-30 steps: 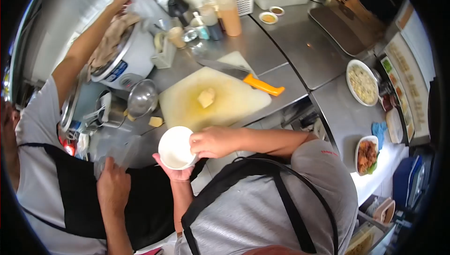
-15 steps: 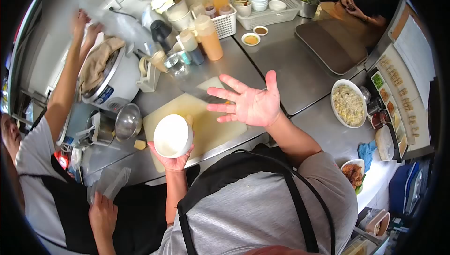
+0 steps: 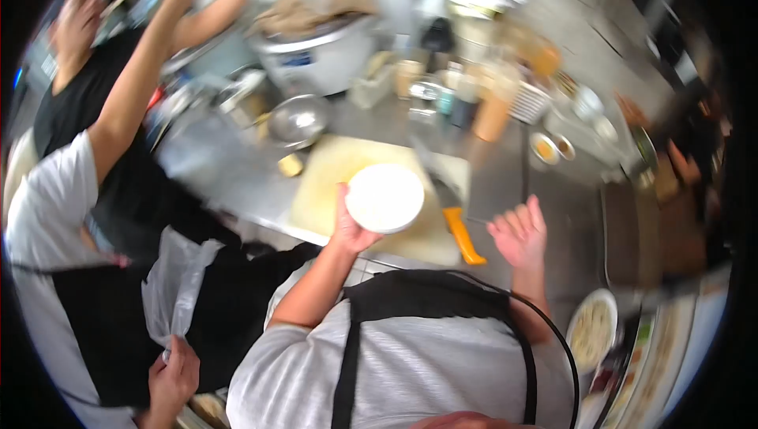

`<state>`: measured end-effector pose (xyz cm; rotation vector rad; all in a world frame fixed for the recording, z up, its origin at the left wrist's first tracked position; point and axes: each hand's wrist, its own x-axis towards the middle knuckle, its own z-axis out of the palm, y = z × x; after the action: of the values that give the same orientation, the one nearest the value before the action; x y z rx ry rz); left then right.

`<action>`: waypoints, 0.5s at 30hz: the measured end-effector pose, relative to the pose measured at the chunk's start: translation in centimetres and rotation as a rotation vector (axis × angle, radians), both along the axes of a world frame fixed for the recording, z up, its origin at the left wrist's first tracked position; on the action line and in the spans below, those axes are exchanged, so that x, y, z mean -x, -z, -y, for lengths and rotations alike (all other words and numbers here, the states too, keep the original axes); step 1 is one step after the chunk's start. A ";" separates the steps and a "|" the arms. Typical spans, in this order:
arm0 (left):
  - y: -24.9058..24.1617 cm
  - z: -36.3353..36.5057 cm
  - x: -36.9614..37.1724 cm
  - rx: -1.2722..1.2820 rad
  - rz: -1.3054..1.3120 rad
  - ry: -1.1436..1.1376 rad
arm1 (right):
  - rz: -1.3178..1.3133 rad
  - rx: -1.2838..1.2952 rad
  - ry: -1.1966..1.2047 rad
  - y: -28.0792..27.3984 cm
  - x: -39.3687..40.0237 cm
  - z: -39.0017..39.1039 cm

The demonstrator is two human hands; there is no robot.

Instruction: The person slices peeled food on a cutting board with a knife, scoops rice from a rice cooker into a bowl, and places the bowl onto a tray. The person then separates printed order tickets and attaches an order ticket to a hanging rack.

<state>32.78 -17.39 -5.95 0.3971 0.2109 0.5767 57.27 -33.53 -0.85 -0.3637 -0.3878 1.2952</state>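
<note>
No lettering can be read; the blue label on the white cooker is blurred.

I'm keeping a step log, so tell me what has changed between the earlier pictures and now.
The right hand, first at the rim of the white bowl, has let go and moved right, past the orange-handled knife. The left hand has carried the bowl forward from the near edge of the cutting board to above it. The left hand's hold, the knife and the metal bowl stayed as they were.
</note>
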 end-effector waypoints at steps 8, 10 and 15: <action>-0.5 -0.1 9.1 -0.016 0.024 -0.374 | 0.135 0.392 -0.091 1.8 2.6 -4.9; -0.3 0.2 12.2 -0.020 -0.001 -0.480 | 0.184 0.453 -0.077 3.0 3.8 -6.8; -0.9 1.2 20.0 -0.011 -0.048 -0.678 | 0.094 0.475 -0.146 2.0 11.4 -10.6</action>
<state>12.75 -18.63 -5.01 0.3468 0.3935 1.2348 45.87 -22.95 -2.87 -0.8105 -0.1829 1.5144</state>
